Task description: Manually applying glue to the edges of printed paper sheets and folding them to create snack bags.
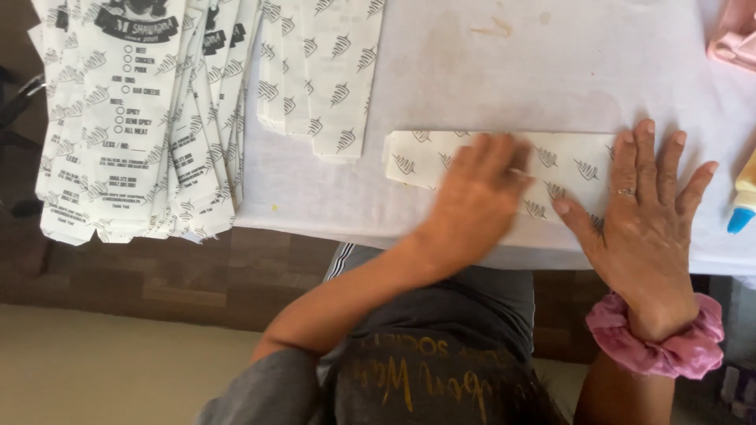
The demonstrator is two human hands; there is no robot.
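a folded strip of white paper (480, 161) printed with small dark leaf-like marks lies flat across the middle of the frame on a white table cover (488, 71), running left to right just above the table's near edge; the left hand (476, 201) lies palm down on the middle of the strip, its fingers together and flat against the paper, blurred at the fingertips so the exact finger spacing cannot be told; the right hand (646, 208) lies at the right end of the strip, flat and spread, fingers pointing to the top of the frame, thumb angled left onto the paper, with a thin ring on one finger; neither hand pinches or grips anything, both simply press down; a pink scrunchie (657, 338) sits around the right wrist at the lower right; at the upper left of the frame a fanned stack of printed paper bags (134, 118) overhangs the table edge, and just right of it, at top centre, a smaller pile of patterned folded sheets (319, 71) lies well apart from the strip; at the far right edge a glue bottle with a blue tip (742, 208) lies near the right hand's little finger, and a pink object (734, 35) shows in the upper right corner
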